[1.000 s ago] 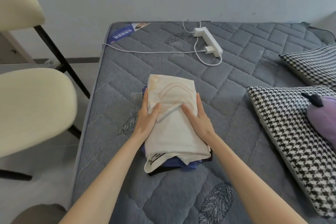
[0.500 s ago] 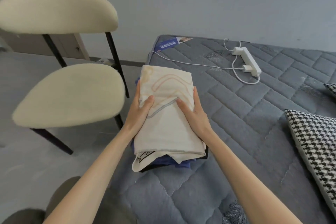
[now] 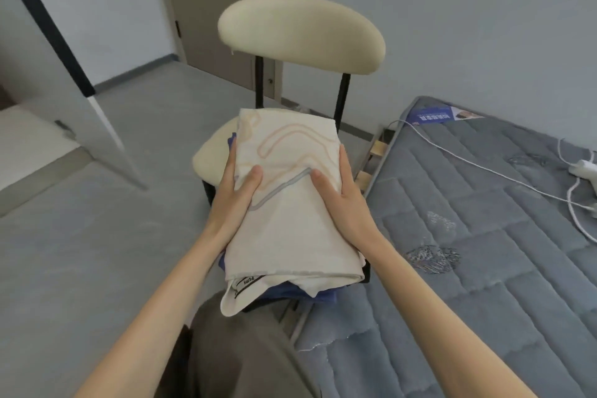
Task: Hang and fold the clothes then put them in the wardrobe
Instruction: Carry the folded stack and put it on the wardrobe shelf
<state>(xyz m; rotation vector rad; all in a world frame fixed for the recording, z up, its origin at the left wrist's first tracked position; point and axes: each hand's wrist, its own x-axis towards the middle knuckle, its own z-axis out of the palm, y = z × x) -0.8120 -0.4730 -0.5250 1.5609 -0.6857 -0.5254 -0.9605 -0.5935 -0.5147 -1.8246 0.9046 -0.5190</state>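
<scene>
Stack of folded clothes (image 3: pixel 290 236): centre of frame, in front of the chair (image 3: pixel 300 39), left of the bed (image 3: pixel 484 268). Left grip (image 3: pixel 234 200): clamped on the stack's left edge, thumb on top. Right grip (image 3: pixel 347 200): clamped on the right edge, thumb on top. Top layer cream; blue layers beneath.

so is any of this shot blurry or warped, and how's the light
Head view: the stack of folded clothes, left hand and right hand are sharp at centre. The panel at the left edge is smeared, probably by camera motion. The mattress quilting stays clear. Wide-lens stretch looks mild, mostly near the edges. Light is soft and even, no glare, faint shadows.
</scene>
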